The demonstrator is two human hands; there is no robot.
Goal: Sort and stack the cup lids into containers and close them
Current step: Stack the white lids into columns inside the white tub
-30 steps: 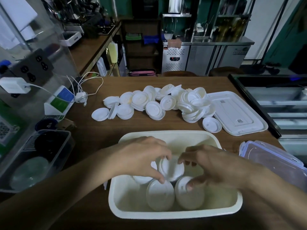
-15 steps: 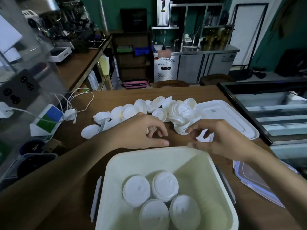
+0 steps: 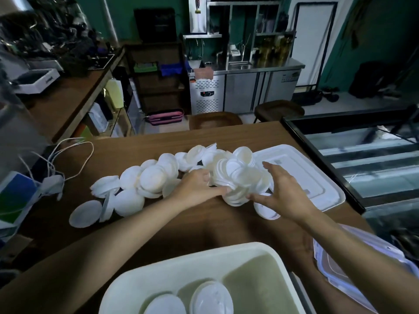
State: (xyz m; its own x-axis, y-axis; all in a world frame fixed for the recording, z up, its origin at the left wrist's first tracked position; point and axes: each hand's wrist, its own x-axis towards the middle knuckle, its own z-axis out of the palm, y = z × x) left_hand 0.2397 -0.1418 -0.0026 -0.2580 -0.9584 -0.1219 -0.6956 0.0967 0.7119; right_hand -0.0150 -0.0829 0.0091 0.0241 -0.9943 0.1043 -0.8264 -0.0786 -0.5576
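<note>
Head view, described from near to far. A cream container (image 3: 267,264) stands at the near edge of a dark wooden table (image 3: 199,225). Two lids (image 3: 210,298) lie side by side on its floor and are cropped by the frame. Just to its right lies a clear container (image 3: 326,266) with blue trim, partly hidden by the right forearm.

Both bare arms reach forward over the table to the loose cup lids (image 3: 149,177), a white heap strung across the middle of the surface. The left hand (image 3: 197,186) grips a bunch of lids (image 3: 240,177) at the heap's right end, with its fingers curled on the bunch's left side and its thumb laid along the underside. The right hand (image 3: 283,191) is spread wide, fingers nearly straight, and rests against the right side of the same bunch. Motion blur hides finer contact. A single lid (image 3: 85,213) lies flat, apart from the heap at its left end.

A white container lid (image 3: 310,175), rectangular, lies flat just right of the heap, beside a glass display case (image 3: 362,152) along the table's right edge. White cables (image 3: 74,152) and a charger (image 3: 52,182) lie at the left edge, near a blue-and-green box (image 3: 15,196).

Beyond the table stand two dark stools (image 3: 215,121), a pink case (image 3: 164,116) on the floor, a stainless under-counter unit (image 3: 244,89) against a green wall (image 3: 147,3), and a cluttered wooden side counter (image 3: 68,98) on the left.
</note>
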